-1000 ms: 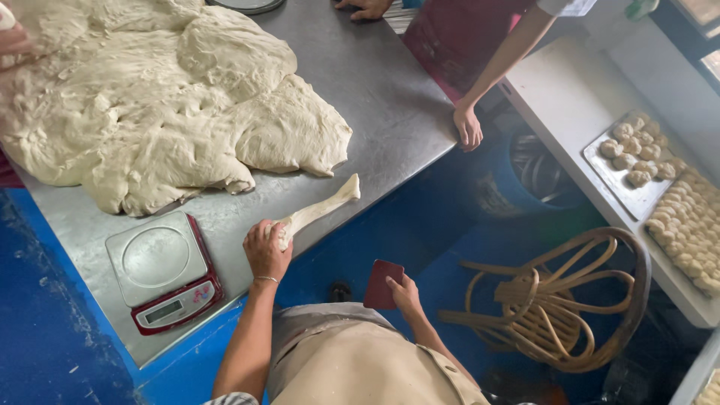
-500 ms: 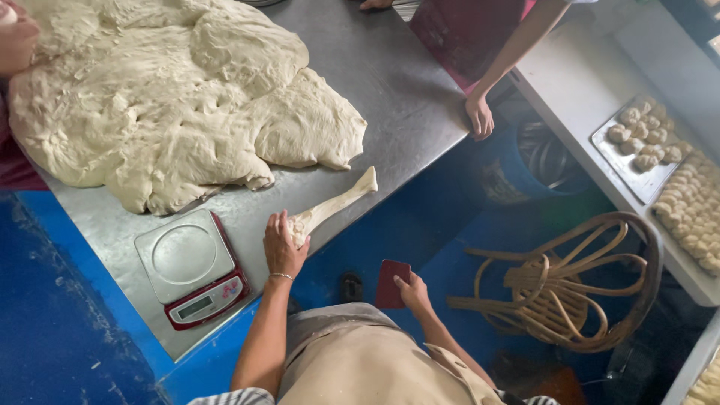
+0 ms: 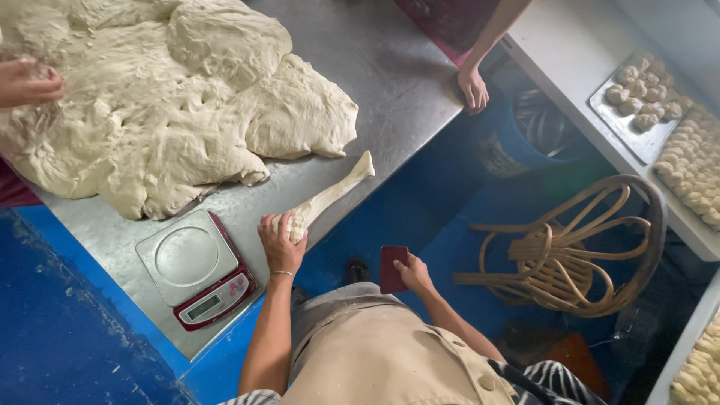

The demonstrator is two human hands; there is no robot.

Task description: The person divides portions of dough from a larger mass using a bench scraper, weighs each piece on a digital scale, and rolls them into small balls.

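At the far left of the frame another person's hand [image 3: 26, 81] presses the big pale dough mass [image 3: 165, 97] on the steel desk [image 3: 390, 67]. Lower centre, my left hand [image 3: 281, 240] grips a long dough strip [image 3: 330, 193]; a firm hold near its end keeps it from sagging. My right hand [image 3: 412, 274] clasps a flat dark-red scraper [image 3: 393, 268]. Upper right, a metal tray [image 3: 637, 139] holds dough balls [image 3: 641, 94].

Left hand [image 3: 281, 241] around dough strip [image 3: 330, 196]; right hand [image 3: 414, 274] with red scraper [image 3: 393, 268].

dough mass [image 3: 172, 97] on steel table [image 3: 397, 75] | scale [image 3: 196, 268] | rattan chair [image 3: 577, 247] | tray of rolls [image 3: 641, 97]
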